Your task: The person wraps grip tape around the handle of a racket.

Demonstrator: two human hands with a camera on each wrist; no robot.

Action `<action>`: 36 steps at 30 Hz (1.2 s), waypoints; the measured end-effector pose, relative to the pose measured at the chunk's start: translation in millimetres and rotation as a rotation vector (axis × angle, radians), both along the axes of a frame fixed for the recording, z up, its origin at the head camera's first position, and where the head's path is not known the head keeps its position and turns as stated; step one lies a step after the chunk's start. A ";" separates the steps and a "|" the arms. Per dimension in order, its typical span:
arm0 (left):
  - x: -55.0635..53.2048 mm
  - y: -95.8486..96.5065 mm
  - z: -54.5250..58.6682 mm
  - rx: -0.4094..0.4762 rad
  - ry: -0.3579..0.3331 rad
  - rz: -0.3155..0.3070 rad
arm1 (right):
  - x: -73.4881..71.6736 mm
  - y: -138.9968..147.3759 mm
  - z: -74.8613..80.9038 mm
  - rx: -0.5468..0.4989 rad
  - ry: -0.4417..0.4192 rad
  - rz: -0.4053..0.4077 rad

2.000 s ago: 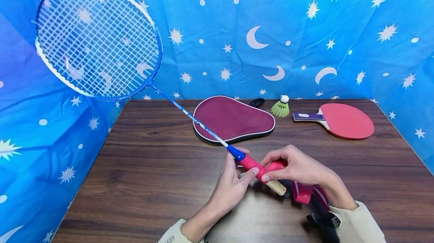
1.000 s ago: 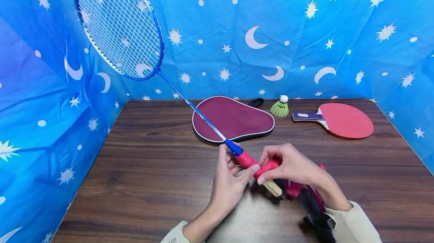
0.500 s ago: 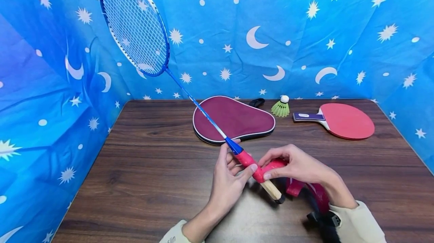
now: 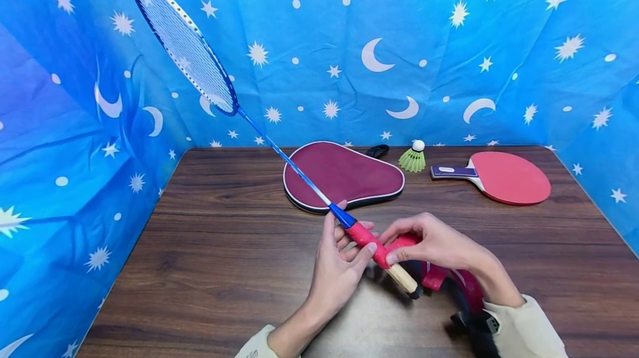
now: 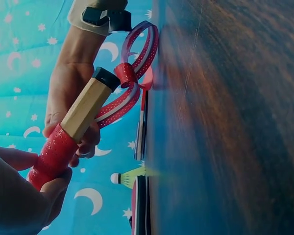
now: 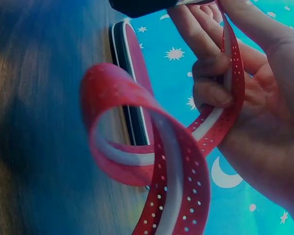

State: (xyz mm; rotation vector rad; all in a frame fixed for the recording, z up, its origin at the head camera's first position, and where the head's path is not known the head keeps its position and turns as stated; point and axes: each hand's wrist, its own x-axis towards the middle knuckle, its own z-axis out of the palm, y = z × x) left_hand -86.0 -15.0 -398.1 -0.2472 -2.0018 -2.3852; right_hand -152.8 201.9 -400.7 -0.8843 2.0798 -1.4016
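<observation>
A blue and white badminton racket (image 4: pixel 283 156) slants up to the left in the head view, its head seen nearly edge-on. My left hand (image 4: pixel 334 269) holds it by the handle, thumb pressed on the red-wrapped part. Between thumb and fingers, my right hand (image 4: pixel 434 241) pinches the red grip tape (image 4: pixel 405 240) where it meets the handle. Below the wrap the bare wooden handle (image 5: pixel 88 110) shows, ending in a black cap (image 5: pixel 106 78). Perforated tape with a white centre strip hangs in loops from the right hand (image 6: pixel 264 93).
Behind the hands a maroon paddle case (image 4: pixel 344 175) lies on the wooden table (image 4: pixel 224 247). A yellow-green shuttlecock (image 4: pixel 412 158) and a red table tennis paddle (image 4: pixel 511 179) are to its right. Blue star-patterned cloth (image 4: pixel 319 30) surrounds the table.
The racket has turned about its shaft, its face going from broad to nearly edge-on. Its head has swung right, then slightly back left and down. Both hands stay at the handle.
</observation>
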 end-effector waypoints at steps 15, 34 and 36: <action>1.7 6.2 0.0 -0.041 0.086 0.030 | 0.2 -1.6 0.0 0.004 0.019 0.037; 2.8 3.5 -2.3 -0.171 -0.022 0.047 | 1.1 -5.1 1.2 0.047 0.023 -0.038; 3.0 3.8 -1.9 -0.161 -0.014 0.042 | 1.2 -4.6 0.9 0.040 0.022 -0.036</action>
